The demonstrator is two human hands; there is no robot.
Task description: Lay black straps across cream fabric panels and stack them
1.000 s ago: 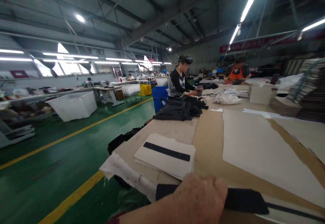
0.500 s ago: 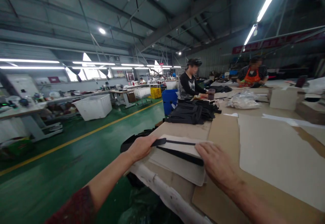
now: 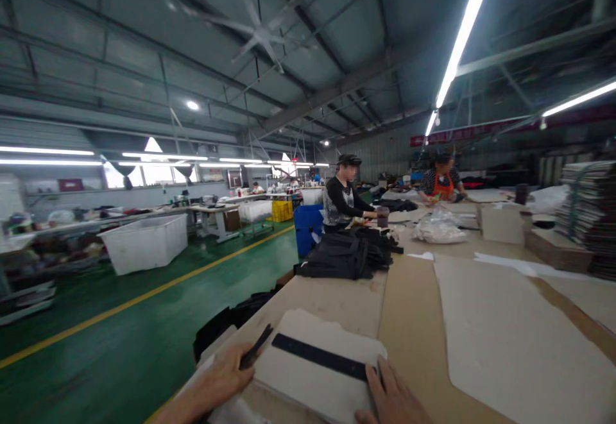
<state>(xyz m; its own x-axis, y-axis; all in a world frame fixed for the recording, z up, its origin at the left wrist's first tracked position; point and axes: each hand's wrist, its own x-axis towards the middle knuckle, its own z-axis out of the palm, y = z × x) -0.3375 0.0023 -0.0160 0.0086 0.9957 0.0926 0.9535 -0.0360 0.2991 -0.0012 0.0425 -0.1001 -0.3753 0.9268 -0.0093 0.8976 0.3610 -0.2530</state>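
Note:
My left hand [image 3: 222, 373] is closed around a few narrow black strips [image 3: 258, 345], whose free ends stick up past the thumb. Beside it on the table lies a small stack of pale sheets [image 3: 332, 333]. A single black strip [image 3: 317, 355] runs flat and slantwise across the top sheet. At the strip's right end rest the fingertips of my right hand [image 3: 392, 395], fingers spread and extended. The lower parts of both hands run out of the frame at the bottom.
A heap of black fabric pieces [image 3: 341, 254] lies farther up the table. A large pale sheet [image 3: 520, 321] covers the right side. Beyond are a plastic bag [image 3: 440, 225], a co-worker in black sleeves [image 3: 339, 196] and another in an orange apron [image 3: 443, 185].
The view has tilted up, so my hands appear lower. Strips previously stretched between my hands now differ: one lies flat on the sheet, others stay in my left hand.

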